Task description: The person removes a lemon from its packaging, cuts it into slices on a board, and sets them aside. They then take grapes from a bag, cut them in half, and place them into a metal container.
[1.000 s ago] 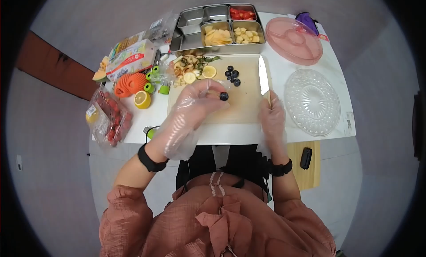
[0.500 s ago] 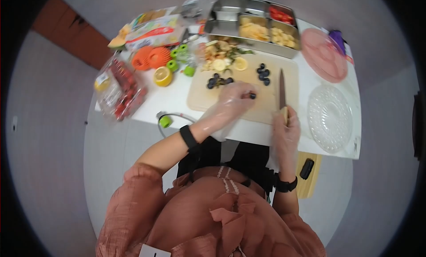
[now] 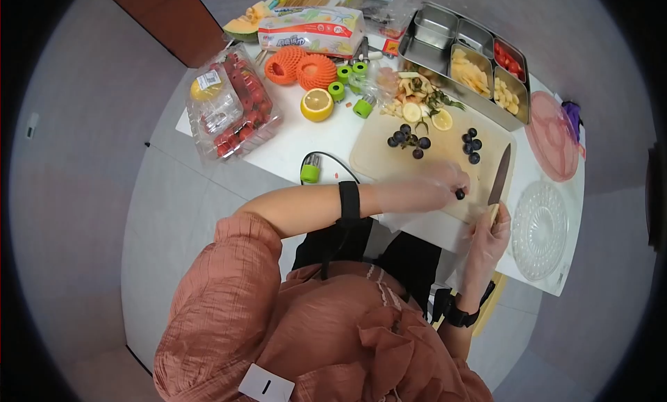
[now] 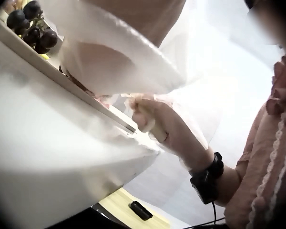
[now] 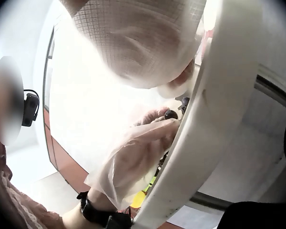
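Observation:
In the head view my gloved left hand [image 3: 438, 186] pinches a dark grape [image 3: 460, 193] low over the cutting board [image 3: 370, 152]. My gloved right hand [image 3: 488, 236] grips a knife [image 3: 499, 176] by its pale handle at the board's right edge, the blade pointing away from me. A bunch of grapes on a stem [image 3: 410, 141] lies on the board beyond the left hand, and several loose grapes [image 3: 472, 146] lie farther right. In the right wrist view the held grape [image 5: 170, 114] shows at the left fingertips. Clear plastic gloves cover both hands.
Fruit peelings [image 3: 417, 93] and a lemon slice [image 3: 442, 119] lie at the board's far edge. Beyond stands a metal tray [image 3: 424, 58] with cut fruit in compartments. A clear ridged plate [image 3: 540, 228] sits right, a strawberry box [image 3: 233, 107] and half lemon [image 3: 317, 104] left.
The head view has swung left, so the table appears shifted and turned. My left hand has come nearer the knife with the grape, uncovering the bunch. The right hand keeps its hold on the knife.

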The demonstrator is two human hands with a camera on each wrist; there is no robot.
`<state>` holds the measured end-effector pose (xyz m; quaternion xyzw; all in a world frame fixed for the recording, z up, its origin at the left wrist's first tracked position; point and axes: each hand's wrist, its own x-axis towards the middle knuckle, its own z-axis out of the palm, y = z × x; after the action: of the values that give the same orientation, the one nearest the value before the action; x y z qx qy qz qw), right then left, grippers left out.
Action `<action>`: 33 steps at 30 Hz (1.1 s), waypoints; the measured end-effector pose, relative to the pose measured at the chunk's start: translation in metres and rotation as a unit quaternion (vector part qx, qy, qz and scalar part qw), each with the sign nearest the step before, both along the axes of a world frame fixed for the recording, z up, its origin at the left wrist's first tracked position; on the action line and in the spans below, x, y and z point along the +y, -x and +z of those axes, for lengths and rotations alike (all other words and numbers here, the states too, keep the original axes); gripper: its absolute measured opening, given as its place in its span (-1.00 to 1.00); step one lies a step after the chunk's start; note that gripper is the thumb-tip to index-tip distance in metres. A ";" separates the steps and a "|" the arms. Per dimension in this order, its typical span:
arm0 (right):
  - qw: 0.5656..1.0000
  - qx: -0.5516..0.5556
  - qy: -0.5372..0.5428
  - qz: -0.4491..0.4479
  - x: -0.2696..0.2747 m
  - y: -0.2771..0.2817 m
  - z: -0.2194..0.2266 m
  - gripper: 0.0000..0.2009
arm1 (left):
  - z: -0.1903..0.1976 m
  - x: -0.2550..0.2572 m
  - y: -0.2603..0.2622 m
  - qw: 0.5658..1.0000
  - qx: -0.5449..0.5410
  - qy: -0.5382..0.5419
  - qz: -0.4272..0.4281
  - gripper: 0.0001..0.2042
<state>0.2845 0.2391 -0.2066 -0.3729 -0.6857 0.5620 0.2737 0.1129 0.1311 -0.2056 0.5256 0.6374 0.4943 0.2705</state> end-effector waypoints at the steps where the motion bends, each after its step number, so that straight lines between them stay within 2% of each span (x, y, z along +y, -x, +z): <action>1: 0.999 0.039 0.009 0.004 0.001 0.001 0.001 -0.62 | 0.003 -0.001 0.000 1.000 -0.001 -0.001 0.000 -0.79; 3: 0.999 0.043 0.006 0.029 0.002 0.002 0.014 -0.62 | 0.012 -0.003 0.000 0.997 0.037 0.037 -0.064 -0.80; 4: 0.998 0.046 0.003 0.053 0.003 0.004 0.022 -0.63 | 0.016 -0.004 0.000 0.997 0.036 0.035 -0.064 -0.80; 6: 0.996 0.036 -0.019 0.074 0.005 0.009 0.035 -0.63 | 0.020 -0.004 -0.001 0.987 0.094 0.066 -0.117 -0.81; 10: 0.992 0.050 -0.022 0.111 0.005 0.013 0.042 -0.66 | 0.003 0.004 -0.003 0.979 0.148 -0.004 -0.139 -0.86; 13: 0.991 0.054 -0.018 0.122 -0.003 0.020 0.050 -0.69 | -0.002 0.009 -0.005 0.979 0.120 0.014 -0.162 -0.87; 14: 0.991 0.053 -0.018 0.118 -0.007 0.025 0.056 -0.69 | -0.003 0.008 -0.009 0.987 0.046 -0.030 -0.150 -0.87; 15: 0.983 0.030 -0.076 0.163 -0.009 0.033 0.066 -0.70 | 0.000 0.007 -0.012 0.988 -0.027 -0.073 -0.135 -0.87; 16: 0.969 0.007 -0.134 0.207 -0.012 0.042 0.076 -0.71 | 0.004 0.003 -0.011 0.987 -0.028 -0.074 -0.137 -0.87; 18: 0.921 -0.033 -0.253 0.295 -0.019 0.067 0.095 -0.71 | 0.010 -0.009 -0.009 0.977 0.123 0.074 -0.158 -0.78; 19: 0.893 -0.019 -0.280 0.352 -0.025 0.082 0.098 -0.71 | 0.001 -0.014 -0.012 0.977 0.123 0.073 -0.158 -0.78; 21: 0.838 -0.024 -0.303 0.453 -0.040 0.112 0.103 -0.74 | -0.026 -0.024 -0.019 0.979 0.133 -0.135 -0.075 -0.65; 22: 0.813 -0.043 -0.300 0.498 -0.047 0.127 0.101 -0.76 | -0.013 -0.030 -0.017 0.979 0.135 -0.136 -0.075 -0.65; 23: 0.813 -0.041 -0.303 0.496 -0.052 0.142 0.084 -0.76 | 0.011 -0.037 -0.013 0.990 0.079 -0.058 -0.102 -0.58; 24: 0.758 0.059 -0.386 0.523 -0.057 0.157 0.055 -0.74 | 0.025 -0.040 -0.011 0.991 0.022 0.021 -0.127 -0.51; 25: 0.687 0.156 -0.461 0.539 -0.062 0.167 0.037 -0.71 | 0.018 -0.040 -0.011 0.991 0.025 0.021 -0.128 -0.51; 26: 0.688 0.157 -0.465 0.536 -0.067 0.174 0.036 -0.71 | 0.000 -0.040 -0.009 0.987 0.074 0.048 -0.132 -0.48; 27: 0.714 0.120 -0.397 0.564 -0.072 0.180 0.036 -0.69 | -0.018 -0.039 -0.008 0.980 0.124 0.074 -0.135 -0.45; 28: 0.735 0.083 -0.327 0.588 -0.078 0.184 0.038 -0.66 | -0.032 -0.042 -0.011 0.987 -0.082 0.061 -0.124 -0.44; 29: 0.736 0.083 -0.330 0.585 -0.085 0.187 0.042 -0.66 | -0.052 -0.040 -0.013 0.987 -0.078 0.060 -0.127 -0.44; 31: 0.734 -0.024 -0.338 0.589 -0.100 0.192 0.050 -0.61 | -0.094 -0.030 -0.014 0.987 -0.079 -0.063 -0.124 -0.41; 32: 0.730 -0.078 -0.339 0.588 -0.102 0.194 0.053 -0.59 | -0.102 -0.026 -0.012 0.981 -0.080 -0.124 -0.122 -0.39; 33: 0.732 -0.079 -0.342 0.584 -0.102 0.194 0.054 -0.59 | -0.099 -0.024 -0.011 0.981 -0.078 -0.126 -0.126 -0.39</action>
<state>0.0905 0.1367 -0.1525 0.1770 -0.9333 0.3075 -0.0547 0.1239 0.1070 -0.3049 0.5915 0.4760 0.5717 0.3111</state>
